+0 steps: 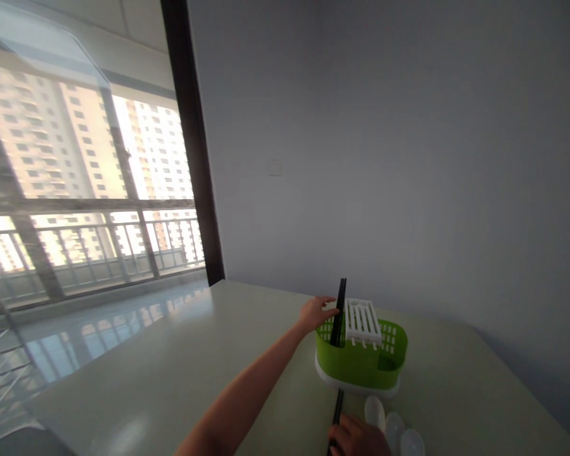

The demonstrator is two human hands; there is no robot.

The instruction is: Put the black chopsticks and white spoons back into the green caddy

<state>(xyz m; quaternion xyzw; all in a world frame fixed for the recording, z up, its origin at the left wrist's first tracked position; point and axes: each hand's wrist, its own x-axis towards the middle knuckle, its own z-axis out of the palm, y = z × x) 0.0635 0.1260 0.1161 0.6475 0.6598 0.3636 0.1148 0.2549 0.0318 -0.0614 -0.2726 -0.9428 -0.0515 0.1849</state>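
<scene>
Your left grip (319, 312) is at the basket's left end, fingertips right up against the standing chopsticks (339, 320). Can't tell if it's pinching them or only touching. Those are black, inside the green basket (356, 367), tilted slightly, tops well above the rim.

Your right grip (356, 437) is low, cut by the bottom edge of the view, fingers closed around the loose chopsticks (337, 405). Also black, tips pointing at the basket, just in front of it. Can't tell if they're touching the desk (171, 367) or lifted.

Basket sits on its white base (329, 379), near the wall (384, 158) side of the desk. White slotted rack (363, 322) lies across its middle, small hooks along the edge facing you. Basket's right end has a cutout in the front.

Three white spoons (374, 411) lie side by side just right of your right grip.
</scene>
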